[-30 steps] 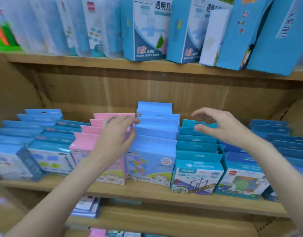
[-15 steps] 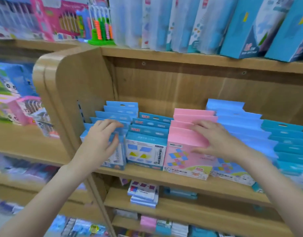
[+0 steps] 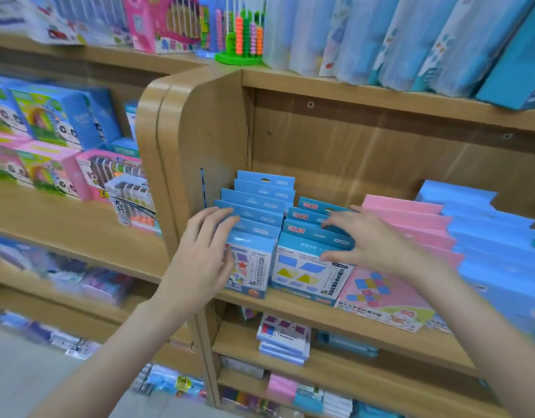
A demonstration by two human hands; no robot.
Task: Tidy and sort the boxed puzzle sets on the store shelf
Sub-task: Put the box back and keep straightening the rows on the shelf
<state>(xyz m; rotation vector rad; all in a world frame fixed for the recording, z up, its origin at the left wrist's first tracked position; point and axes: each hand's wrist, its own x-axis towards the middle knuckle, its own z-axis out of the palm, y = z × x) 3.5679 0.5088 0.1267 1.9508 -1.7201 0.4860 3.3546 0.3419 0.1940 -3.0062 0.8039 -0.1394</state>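
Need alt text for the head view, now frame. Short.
Two bare hands rest on rows of boxed puzzle sets on a wooden shelf: the left hand on the leftmost blue row, the right hand on the next blue row. Pink boxes stand to the right.

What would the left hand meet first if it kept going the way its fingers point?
Probably the leftmost row of blue boxes: the left hand points up and right, its fingertips already at those box tops. Beyond them stands the shelf's wooden back panel. Depth is unclear.
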